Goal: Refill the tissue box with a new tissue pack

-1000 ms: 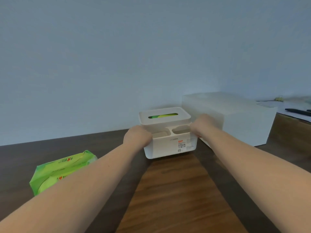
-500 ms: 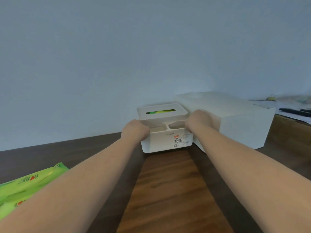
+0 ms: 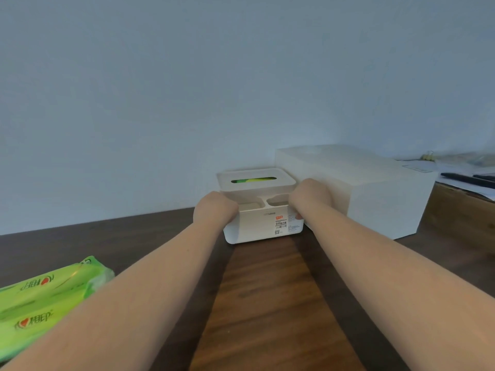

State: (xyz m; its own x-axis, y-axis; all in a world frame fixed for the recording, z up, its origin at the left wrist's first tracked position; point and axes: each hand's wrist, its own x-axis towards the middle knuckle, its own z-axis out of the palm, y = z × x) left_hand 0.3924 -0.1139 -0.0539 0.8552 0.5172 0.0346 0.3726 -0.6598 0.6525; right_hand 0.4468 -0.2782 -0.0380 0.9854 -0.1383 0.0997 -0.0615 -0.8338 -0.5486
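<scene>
A white tissue box (image 3: 257, 228) stands on the dark wooden table (image 3: 267, 303) near the wall. Its lid (image 3: 255, 180) has a slot that shows something green inside, and two open compartments sit at its front. My left hand (image 3: 214, 210) grips the box's left side and my right hand (image 3: 310, 196) grips its right side. A green tissue pack (image 3: 45, 295) lies flat on the table at the lower left, apart from both hands.
A larger white box (image 3: 375, 188) stands right of the tissue box, close to my right hand. Behind it at the far right is a lighter wooden surface with papers and dark pens (image 3: 468, 179). A plain wall rises behind the table.
Both hands have stayed on the tissue box's sides. The view swung left and back, so the green pack slid toward the left edge and then partly returned.
</scene>
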